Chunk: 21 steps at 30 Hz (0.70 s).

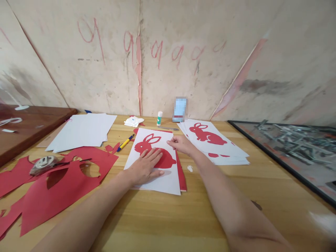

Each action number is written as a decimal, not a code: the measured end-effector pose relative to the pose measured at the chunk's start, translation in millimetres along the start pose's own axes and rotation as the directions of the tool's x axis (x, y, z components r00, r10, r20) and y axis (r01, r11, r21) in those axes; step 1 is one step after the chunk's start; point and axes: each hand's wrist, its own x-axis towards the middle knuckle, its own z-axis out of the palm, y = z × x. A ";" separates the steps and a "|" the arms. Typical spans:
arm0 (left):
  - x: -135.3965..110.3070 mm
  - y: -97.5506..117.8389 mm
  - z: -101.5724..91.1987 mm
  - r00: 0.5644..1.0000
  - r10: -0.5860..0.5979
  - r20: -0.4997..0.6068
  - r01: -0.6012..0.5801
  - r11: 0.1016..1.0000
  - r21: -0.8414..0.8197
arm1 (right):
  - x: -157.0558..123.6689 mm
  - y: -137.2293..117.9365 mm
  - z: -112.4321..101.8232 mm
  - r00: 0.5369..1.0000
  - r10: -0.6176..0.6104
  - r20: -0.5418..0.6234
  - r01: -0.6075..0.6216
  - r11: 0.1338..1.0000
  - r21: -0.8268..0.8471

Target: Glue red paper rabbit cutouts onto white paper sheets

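Note:
A white sheet (168, 180) with a red paper rabbit (147, 143) on it lies in the middle of the wooden table (168, 217). My left hand (145, 166) lies flat and open on the rabbit's body, pressing it down. My right hand (181, 144) rests at the sheet's right edge with its fingers curled and pinched on that edge. A red sheet (181, 175) peeks out from under the white one.
A stack of finished rabbit sheets (215, 147) lies to the right. Cut red paper scraps (60, 185), a tape roll (43, 163), blank white sheets (84, 131), a yellow-blue pen (125, 142), a glue stick (159, 118) and a dark-framed panel (291, 150) surround them.

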 end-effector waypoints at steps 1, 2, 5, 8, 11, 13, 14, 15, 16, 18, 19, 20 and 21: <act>-0.6 2.6 -0.5 0.999 0.018 0.028 -0.018 1.000 -0.005 | 0.6 -0.2 1.8 1.000 -0.017 -0.008 0.017 1.000 0.006; -1.0 4.6 -1.1 0.998 0.029 0.054 -0.028 1.000 -0.009 | 0.8 -1.0 3.5 0.999 -0.030 -0.018 0.030 0.999 0.011; -1.4 7.8 -2.8 0.994 0.038 0.104 -0.036 0.999 -0.019 | -0.5 -6.0 8.3 0.997 -0.061 -0.047 0.062 0.998 0.029; -1.0 8.2 -2.8 0.993 0.043 0.107 -0.042 0.999 -0.016 | -4.1 -13.7 13.8 0.989 -0.117 -0.094 0.120 0.992 0.026; -0.3 7.1 -0.2 0.993 0.042 0.107 -0.040 0.999 -0.013 | -10.0 -24.0 20.7 0.969 -0.188 -0.159 0.192 0.981 0.015; -0.1 6.1 2.1 0.994 0.038 0.103 -0.037 0.999 -0.016 | -14.7 -31.3 26.1 0.960 -0.224 -0.170 0.231 0.973 0.021; -0.1 5.8 2.9 0.995 0.034 0.097 -0.032 0.999 -0.020 | -16.8 -34.4 29.0 0.956 -0.244 -0.165 0.252 0.967 0.027; -0.2 5.7 3.3 0.995 0.029 0.092 -0.026 0.999 -0.025 | -18.8 -36.9 31.8 0.951 -0.266 -0.156 0.274 0.961 0.030; -0.4 5.9 3.3 0.996 0.022 0.088 -0.019 0.999 -0.032 | -20.3 -38.7 34.6 0.947 -0.289 -0.142 0.295 0.955 0.027; -0.9 6.9 1.8 0.997 0.007 0.082 -0.003 0.999 -0.051 | -22.1 -39.9 39.6 0.941 -0.322 -0.106 0.324 0.946 0.004; -1.0 7.4 0.8 0.997 0.002 0.077 0.002 0.998 -0.061 | -22.4 -39.5 41.9 0.940 -0.331 -0.081 0.331 0.944 -0.015; -1.1 7.5 -0.3 0.998 0.000 0.065 0.005 0.998 -0.070 | -22.4 -38.7 43.9 0.940 -0.337 -0.053 0.336 0.941 -0.037; -1.1 7.0 -1.1 0.999 0.000 0.047 0.003 0.997 -0.076 | -22.1 -37.6 45.8 0.938 -0.347 -0.023 0.345 0.937 -0.060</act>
